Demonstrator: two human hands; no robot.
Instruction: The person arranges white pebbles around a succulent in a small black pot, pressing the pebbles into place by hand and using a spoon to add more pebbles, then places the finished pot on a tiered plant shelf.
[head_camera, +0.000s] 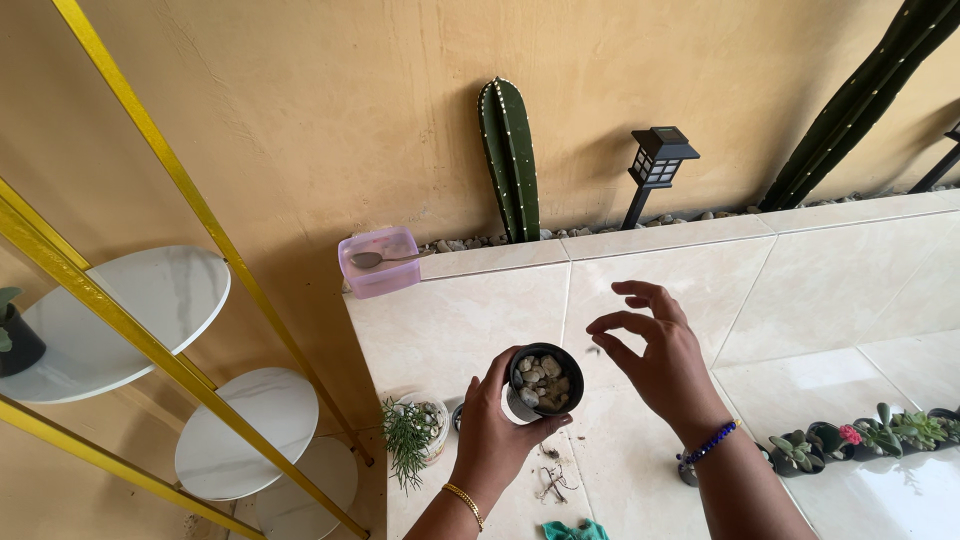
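Left hand (492, 432) curls its grip closed, thumb and fingers wrapped round, while right hand (655, 352) hovers just beside it, fingers loosely spread and bent, both forearms extended forward.

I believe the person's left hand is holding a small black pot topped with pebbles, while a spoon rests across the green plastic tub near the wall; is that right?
Not quite: the plastic tub is pink, not green, as the head view shows. The rest holds: the left hand holds the small black pot topped with pebbles, and the spoon rests across the tub near the wall.
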